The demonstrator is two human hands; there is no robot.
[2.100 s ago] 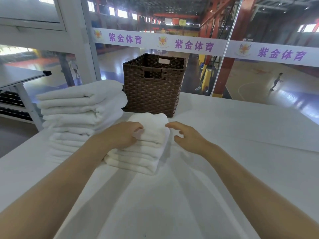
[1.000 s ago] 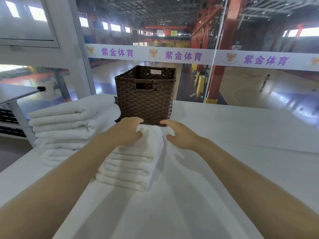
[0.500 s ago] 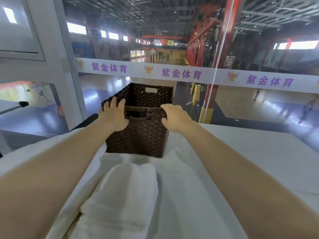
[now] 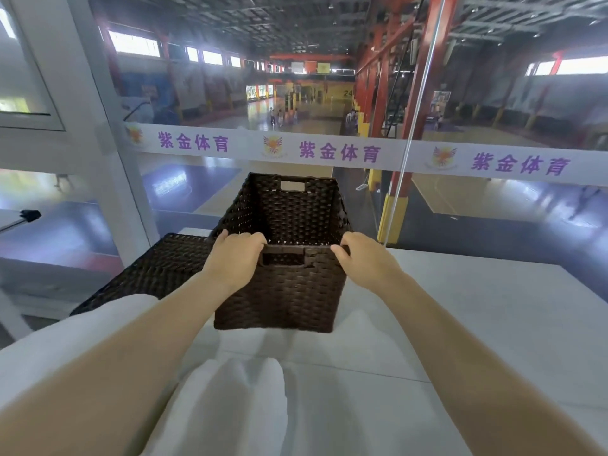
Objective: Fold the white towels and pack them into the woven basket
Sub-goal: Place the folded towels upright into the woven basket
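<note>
While both hands, left hand [image 4: 237, 255] and right hand [image 4: 365, 260], curl over the woven basket [image 4: 289, 258] rim, a folded towel [image 4: 237, 399] lies nearer; a flat woven panel [image 4: 158, 268] sits left, banner [image 4: 339, 152] reads 紫金体育.

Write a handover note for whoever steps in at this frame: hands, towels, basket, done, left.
Left hand and right hand each grip the near rim of the woven basket, either side of its handle slot.
Basket stands on the white table; what shows of its inside holds no towels.
Folded towels lie nearer, between the forearms.
A second dark woven piece lies left of the basket.
Done: some folding. Left: packing.
</note>
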